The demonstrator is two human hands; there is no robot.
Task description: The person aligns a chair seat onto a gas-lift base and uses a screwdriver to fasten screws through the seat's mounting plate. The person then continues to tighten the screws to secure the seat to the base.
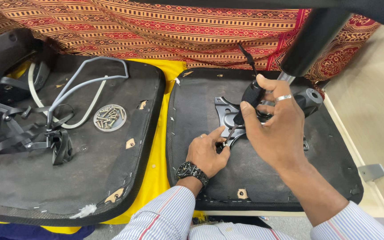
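My right hand (275, 126) grips the black handle of a screwdriver (246, 103), whose shaft slants down to the left onto a dark metal plate (223, 109). That plate is fixed to the underside of a black chair seat (263, 178) lying upside down. My left hand (206, 151), with a black wristwatch, pinches a small screw at the screwdriver's tip on the plate's lower left corner. A black gas-lift column (312, 38) rises from the plate behind my right hand.
A second upturned black seat pad (45, 186) lies at left on yellow cloth (156, 173), carrying a round dish of screws (109, 118), grey bent armrest tubes (81, 82) and black metal brackets (27, 133). Patterned red cloth (156, 26) lies behind; a light wooden board (370, 89) at right.
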